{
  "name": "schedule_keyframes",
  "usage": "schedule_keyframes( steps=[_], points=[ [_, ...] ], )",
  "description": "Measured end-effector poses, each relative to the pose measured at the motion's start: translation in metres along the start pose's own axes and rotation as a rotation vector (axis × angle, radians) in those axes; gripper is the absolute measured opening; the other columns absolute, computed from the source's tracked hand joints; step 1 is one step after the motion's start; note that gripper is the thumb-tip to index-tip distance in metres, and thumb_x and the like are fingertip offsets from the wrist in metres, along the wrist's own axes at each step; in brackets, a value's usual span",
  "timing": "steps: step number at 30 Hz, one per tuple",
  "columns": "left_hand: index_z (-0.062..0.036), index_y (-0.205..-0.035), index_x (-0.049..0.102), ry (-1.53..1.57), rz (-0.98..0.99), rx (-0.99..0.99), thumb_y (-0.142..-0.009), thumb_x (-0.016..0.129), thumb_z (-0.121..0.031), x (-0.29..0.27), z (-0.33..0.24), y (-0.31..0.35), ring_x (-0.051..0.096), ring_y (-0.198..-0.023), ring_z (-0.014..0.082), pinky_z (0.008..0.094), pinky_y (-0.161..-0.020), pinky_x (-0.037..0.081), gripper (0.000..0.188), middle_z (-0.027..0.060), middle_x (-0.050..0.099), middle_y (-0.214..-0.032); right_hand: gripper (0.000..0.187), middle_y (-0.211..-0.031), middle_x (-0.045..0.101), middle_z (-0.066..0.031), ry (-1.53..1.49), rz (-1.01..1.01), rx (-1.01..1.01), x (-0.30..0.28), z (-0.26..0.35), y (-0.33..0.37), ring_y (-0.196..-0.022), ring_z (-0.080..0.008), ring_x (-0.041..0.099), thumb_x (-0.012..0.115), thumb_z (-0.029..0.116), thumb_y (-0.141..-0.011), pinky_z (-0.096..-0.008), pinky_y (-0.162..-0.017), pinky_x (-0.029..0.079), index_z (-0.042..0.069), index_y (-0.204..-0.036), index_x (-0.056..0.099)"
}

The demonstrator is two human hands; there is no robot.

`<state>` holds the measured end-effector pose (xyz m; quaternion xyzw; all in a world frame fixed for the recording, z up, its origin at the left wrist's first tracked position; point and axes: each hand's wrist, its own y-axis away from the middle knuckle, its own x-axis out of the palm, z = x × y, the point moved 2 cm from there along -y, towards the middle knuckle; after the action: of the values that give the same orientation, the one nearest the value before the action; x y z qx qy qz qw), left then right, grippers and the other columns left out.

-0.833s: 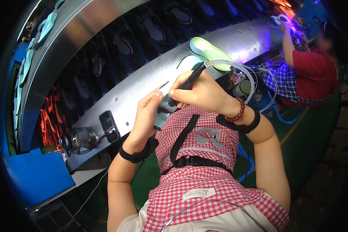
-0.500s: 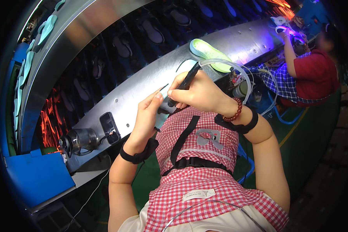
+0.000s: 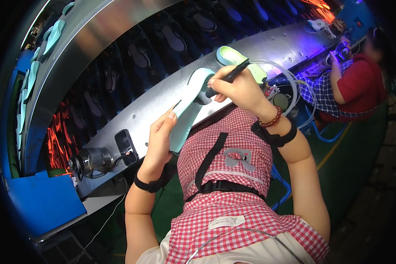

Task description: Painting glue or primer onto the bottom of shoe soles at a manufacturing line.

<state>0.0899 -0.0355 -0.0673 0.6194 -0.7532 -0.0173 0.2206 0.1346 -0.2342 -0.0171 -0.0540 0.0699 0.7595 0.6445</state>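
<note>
A pale teal shoe sole (image 3: pixel 190 105) stands tilted over the table's near edge, its lower end gripped in my left hand (image 3: pixel 162 134), thumb on the near face. My right hand (image 3: pixel 242 90) is closed around a black pen-shaped tool (image 3: pixel 236 72). A clear tube (image 3: pixel 290 75) runs from beside the tool's upper end down to the right. The tool's lower tip is at the edge of the sole, toward the sole's far half; whether it touches I cannot tell. Beyond my right hand lies another sole (image 3: pixel 231 56), yellow-green inside with a light blue rim.
A long metal table (image 3: pixel 119 115) curves across in front of me. On its left are a clear jug (image 3: pixel 94 160) and a black tray (image 3: pixel 126 147). Behind it a dark conveyor carries several soles (image 3: pixel 174 37). At right a co-worker (image 3: pixel 361 72) sits handling a shoe part.
My right hand has moved right with the pen-shaped tool, away from my left hand, baring more of the sole. The co-worker's hands have come lower, and the purple glow there has dimmed.
</note>
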Motion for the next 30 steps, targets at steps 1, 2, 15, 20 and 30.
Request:
schedule_keyframes(
  steps=[1, 2, 15, 20, 30],
  points=[
    [0.0033, -0.113, 0.052, 0.042, 0.028, -0.029, -0.090, 0.042, -0.023, -0.002, -0.001, 0.000, 0.056, -0.079, 0.0116, 0.0231, -0.067, 0.045, 0.037, 0.0078, 0.058, -0.093, 0.012, -0.066, 0.061, -0.0084, 0.020, -0.001, -0.011, -0.003, -0.002, 0.001, -0.055, -0.0115, 0.060, 0.057, 0.006, -0.079, -0.0211, -0.052, 0.050, -0.005, -0.078, 0.061],
    [0.0036, -0.115, 0.050, 0.085, 0.056, -0.058, -0.090, 0.043, -0.025, -0.003, -0.001, 0.000, 0.058, -0.080, 0.0138, 0.0244, -0.067, 0.047, 0.039, 0.0099, 0.059, -0.096, 0.012, -0.067, 0.062, -0.0085, 0.040, -0.002, -0.022, -0.004, -0.003, 0.002, -0.056, -0.0115, 0.061, 0.057, 0.006, -0.079, -0.0211, -0.053, 0.050, -0.005, -0.080, 0.061],
    [0.0072, -0.117, 0.043, 0.732, 0.153, -0.218, -0.092, 0.035, -0.031, -0.013, 0.009, -0.009, 0.058, -0.096, 0.0319, 0.0434, -0.082, 0.050, 0.047, 0.0226, 0.055, -0.109, 0.023, -0.100, 0.063, -0.0134, 0.353, 0.297, -0.679, 0.016, 0.019, 0.055, -0.084, -0.0252, 0.063, 0.066, 0.000, -0.070, -0.0309, -0.072, 0.051, 0.001, -0.092, 0.063],
    [0.0076, -0.116, 0.044, 0.847, 0.190, -0.230, -0.092, 0.035, -0.031, -0.010, 0.006, -0.007, 0.058, -0.096, 0.0316, 0.0432, -0.086, 0.048, 0.046, 0.0231, 0.055, -0.110, 0.028, -0.107, 0.059, -0.0142, 0.520, 0.365, -0.804, 0.021, 0.013, 0.061, -0.088, -0.0270, 0.061, 0.061, 0.000, -0.068, -0.0318, -0.071, 0.052, 0.002, -0.096, 0.061],
    [0.0074, -0.117, 0.044, 0.903, 0.273, -0.213, -0.093, 0.032, -0.031, -0.007, 0.002, -0.004, 0.057, -0.100, 0.0321, 0.0438, -0.087, 0.047, 0.047, 0.0233, 0.054, -0.112, 0.022, -0.105, 0.061, -0.0083, 0.791, 0.248, -1.087, 0.028, 0.010, 0.073, -0.092, -0.0198, 0.059, 0.060, 0.009, -0.069, -0.0279, -0.073, 0.053, 0.004, -0.091, 0.063]
  ],
)
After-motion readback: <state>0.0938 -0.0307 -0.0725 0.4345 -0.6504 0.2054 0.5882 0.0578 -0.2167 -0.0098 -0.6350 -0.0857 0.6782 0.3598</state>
